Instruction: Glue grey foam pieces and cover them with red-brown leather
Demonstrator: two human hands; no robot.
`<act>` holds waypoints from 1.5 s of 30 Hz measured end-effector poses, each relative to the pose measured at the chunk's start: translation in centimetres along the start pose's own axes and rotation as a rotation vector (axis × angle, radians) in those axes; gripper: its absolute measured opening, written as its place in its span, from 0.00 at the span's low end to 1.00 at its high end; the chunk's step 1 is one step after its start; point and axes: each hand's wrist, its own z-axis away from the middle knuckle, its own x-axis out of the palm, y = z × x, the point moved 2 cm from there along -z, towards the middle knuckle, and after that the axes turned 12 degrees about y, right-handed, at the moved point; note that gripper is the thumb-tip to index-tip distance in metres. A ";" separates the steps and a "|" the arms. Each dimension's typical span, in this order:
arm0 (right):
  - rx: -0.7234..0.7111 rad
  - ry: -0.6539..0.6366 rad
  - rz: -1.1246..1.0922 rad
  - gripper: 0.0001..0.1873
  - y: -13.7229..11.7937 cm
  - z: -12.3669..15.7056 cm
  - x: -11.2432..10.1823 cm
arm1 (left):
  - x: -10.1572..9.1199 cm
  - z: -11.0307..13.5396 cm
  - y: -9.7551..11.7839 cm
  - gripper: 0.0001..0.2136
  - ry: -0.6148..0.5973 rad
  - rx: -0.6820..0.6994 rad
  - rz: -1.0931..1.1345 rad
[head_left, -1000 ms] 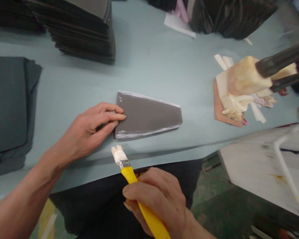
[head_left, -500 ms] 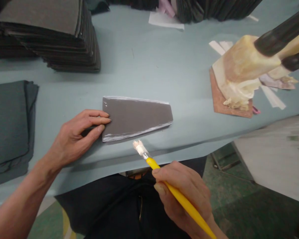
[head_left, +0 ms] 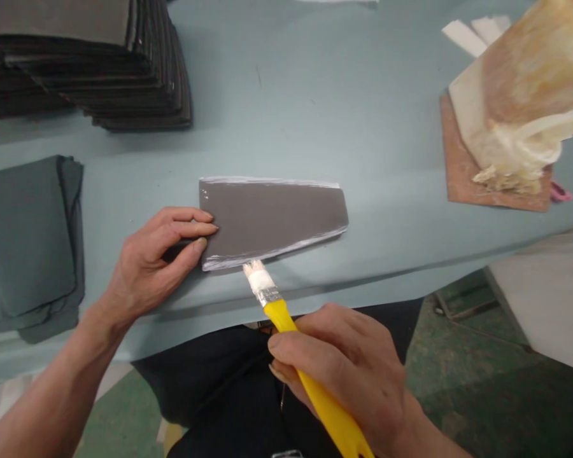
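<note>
A grey tapered panel (head_left: 274, 216) lies flat on the table, its wide end to the left. White, wet-looking streaks run along both long edges. My left hand (head_left: 160, 264) rests at the wide end, fingers stretched out, with fingertips touching the panel's left edge and the thumb beside it. My right hand (head_left: 344, 366) is closed around the yellow handle of a flat paintbrush (head_left: 279, 312). The white-coated bristles are at the panel's near edge, left of its middle; I cannot tell whether they touch it.
A tall stack of dark sheets (head_left: 138, 76) stands at the back left. Several dark green pieces (head_left: 28, 235) lie at the left. To the right, a white-crusted container (head_left: 506, 108) sits on a brown board (head_left: 463, 172), near white strips (head_left: 464, 38). The pale blue table (head_left: 386, 273) ends close to my body.
The brush has moved up and left to the panel's near edge. My left hand stays at the wide end. The view has shifted, so the container appears farther right and larger.
</note>
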 end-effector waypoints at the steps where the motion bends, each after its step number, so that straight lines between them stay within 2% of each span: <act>1: -0.002 -0.013 -0.004 0.03 -0.1 -0.1 0.1 | 0.0 0.0 0.0 0.12 0.000 0.003 -0.001; 6: -0.006 -0.052 -0.010 0.02 -0.5 -0.6 0.6 | 0.0 0.1 0.0 0.09 0.047 -0.012 -0.010; 9: 0.003 -0.023 -0.031 0.01 -0.1 -0.5 0.5 | 0.1 0.1 -0.1 0.09 0.036 -0.049 -0.001; 14: 0.024 0.002 -0.013 0.04 0.7 -0.2 -0.3 | 0.2 0.0 0.1 0.08 0.050 -0.039 0.047; 21: 0.022 0.032 -0.044 0.07 0.6 0.4 -0.7 | 0.1 0.0 0.2 0.09 0.043 -0.103 0.081; 23: 0.088 0.082 -0.116 0.07 0.7 0.8 -0.5 | 0.1 0.0 0.2 0.10 0.043 -0.111 0.084; 25: 0.216 0.184 -0.225 0.05 1.0 1.1 -0.2 | 0.1 0.0 0.2 0.09 0.050 -0.110 0.094; 29: 0.611 0.415 -0.456 0.05 2.0 1.6 0.7 | 0.2 0.0 0.3 0.09 0.055 -0.088 0.116; 31: 0.790 0.473 -0.526 0.08 2.7 1.7 1.1 | 0.2 -0.1 0.3 0.09 0.057 -0.071 0.121; 34: 0.965 0.513 -0.605 0.12 3.5 1.9 1.5 | 0.2 -0.1 0.3 0.10 0.058 -0.059 0.115; 38: 1.049 0.572 -0.613 0.15 3.6 2.2 1.7 | 0.3 0.0 0.3 0.11 0.039 -0.077 0.086; 45: 0.966 0.585 -0.592 0.11 1.5 2.9 3.3 | 0.5 0.2 0.2 0.10 0.041 -0.019 0.081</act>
